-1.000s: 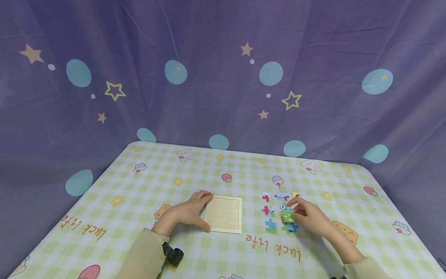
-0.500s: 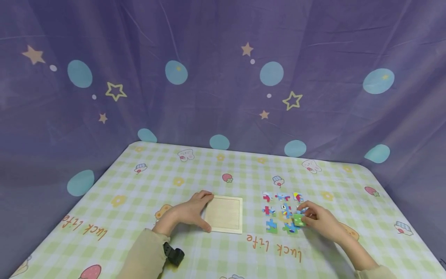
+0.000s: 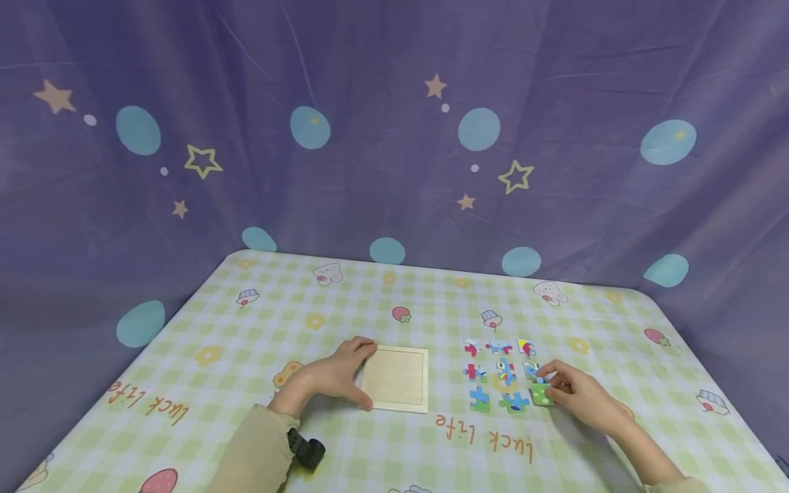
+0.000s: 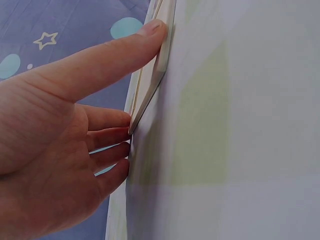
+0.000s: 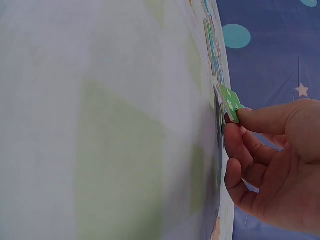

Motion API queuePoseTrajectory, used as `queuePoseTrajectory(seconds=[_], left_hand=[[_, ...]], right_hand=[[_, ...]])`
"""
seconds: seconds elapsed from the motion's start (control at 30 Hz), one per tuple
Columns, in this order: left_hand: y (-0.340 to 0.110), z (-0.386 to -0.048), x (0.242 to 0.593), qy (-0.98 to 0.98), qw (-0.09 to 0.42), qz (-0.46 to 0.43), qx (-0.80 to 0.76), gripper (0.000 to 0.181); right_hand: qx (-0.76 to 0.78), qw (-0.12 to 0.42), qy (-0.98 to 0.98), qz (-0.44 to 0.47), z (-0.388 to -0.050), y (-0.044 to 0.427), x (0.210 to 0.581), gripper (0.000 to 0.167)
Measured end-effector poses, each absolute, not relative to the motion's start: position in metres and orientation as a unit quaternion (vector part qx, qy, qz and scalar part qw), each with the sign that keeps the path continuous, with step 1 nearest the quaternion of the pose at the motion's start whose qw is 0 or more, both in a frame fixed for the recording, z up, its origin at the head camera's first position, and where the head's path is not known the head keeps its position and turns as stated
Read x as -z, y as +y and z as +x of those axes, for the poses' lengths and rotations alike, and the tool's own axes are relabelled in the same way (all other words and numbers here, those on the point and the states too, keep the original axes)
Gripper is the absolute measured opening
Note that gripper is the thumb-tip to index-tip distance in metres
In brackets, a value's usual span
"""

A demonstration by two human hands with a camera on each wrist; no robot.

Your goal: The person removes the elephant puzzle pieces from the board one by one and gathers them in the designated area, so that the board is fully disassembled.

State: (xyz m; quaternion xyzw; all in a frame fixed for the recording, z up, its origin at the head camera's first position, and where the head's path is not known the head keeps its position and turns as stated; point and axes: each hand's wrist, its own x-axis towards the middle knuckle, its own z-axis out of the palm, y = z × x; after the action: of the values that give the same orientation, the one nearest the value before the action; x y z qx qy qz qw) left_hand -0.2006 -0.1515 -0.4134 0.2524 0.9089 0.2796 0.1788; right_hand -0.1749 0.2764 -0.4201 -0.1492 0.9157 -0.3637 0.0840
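My left hand (image 3: 335, 373) holds a shallow square wooden puzzle tray (image 3: 394, 376) at its left side, the thumb by the near corner and the fingers by the far one. In the left wrist view the thumb presses on the tray's edge (image 4: 153, 75). Between thumb and fingers, my right hand (image 3: 582, 397) pinches a green puzzle piece (image 3: 540, 394) with pale spots. In the right wrist view this piece (image 5: 230, 102) is tilted. It is at the near right corner of a loose grid of several colourful puzzle pieces (image 3: 505, 372), set slightly apart.
A green checked tablecloth (image 3: 345, 294) with printed cartoons and lettering covers the table. Behind it hangs a purple curtain (image 3: 394, 185) with stars and balloons. A black wrist camera (image 3: 307, 450) is strapped on the left sleeve.
My right hand has moved the green puzzle piece rightward and toward me, from over the middle of the grid to its near right corner. The left hand and tray stay in place.
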Motion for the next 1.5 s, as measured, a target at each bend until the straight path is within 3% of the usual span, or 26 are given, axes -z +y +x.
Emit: queuePoseTrajectory(seconds=[0.3, 0.7, 1.5], left_hand=[[-0.1512, -0.2007, 0.4144, 0.91, 0.179, 0.25, -0.28, 0.101], [-0.1509, -0.201, 0.4137, 0.908, 0.181, 0.25, -0.282, 0.102], [-0.1501, -0.2039, 0.4126, 0.91, 0.184, 0.245, -0.28, 0.101]], right_hand=[[0.361, 0.106, 0.916, -0.14, -0.1714, 0.2815, 0.4233, 0.021], [0.331, 0.077, 0.929, -0.145, -0.1712, 0.2831, 0.4275, 0.017], [0.314, 0.081, 0.933, -0.152, -0.1768, 0.2781, 0.4278, 0.017]])
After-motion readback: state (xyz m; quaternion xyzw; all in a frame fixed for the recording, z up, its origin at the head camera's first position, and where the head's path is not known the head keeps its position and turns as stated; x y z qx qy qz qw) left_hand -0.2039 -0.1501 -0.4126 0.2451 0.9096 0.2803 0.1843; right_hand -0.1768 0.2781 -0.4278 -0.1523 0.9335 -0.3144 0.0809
